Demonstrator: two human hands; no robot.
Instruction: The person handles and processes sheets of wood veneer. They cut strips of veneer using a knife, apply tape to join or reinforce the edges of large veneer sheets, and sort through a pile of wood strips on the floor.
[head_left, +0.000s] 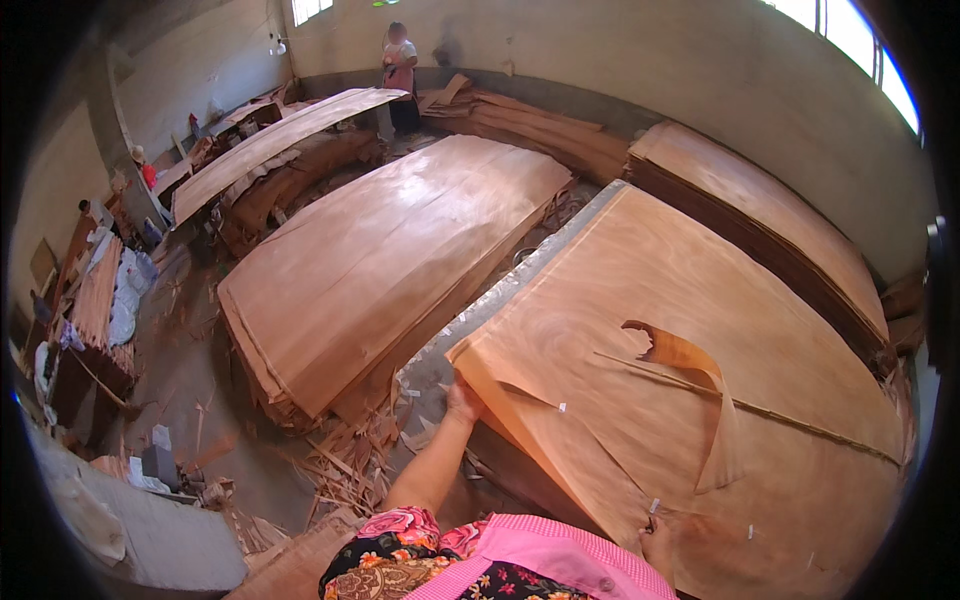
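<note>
A large sheet of wood veneer [600, 290] covers the worktable in front of me. My left hand [463, 398] is closed on the sheet's near left edge, which curls up there; the fingertips are partly hidden. Low on the sheet, my right hand [657, 543] is closed around something small and dark that I cannot make out. Just above it lies a small white piece of tape [654, 506]. A slit in the veneer runs up from there. A curled strip of veneer [705, 380] and a long thin stick [760, 408] rest on the sheet.
A veneer stack [400, 250] stands left of my table, another [760, 200] by the right wall. Veneer scraps [350, 460] litter the floor between. A person [398, 75] stands at the back near a long raised sheet [280, 135]. Bundled strips [98, 290] lie far left.
</note>
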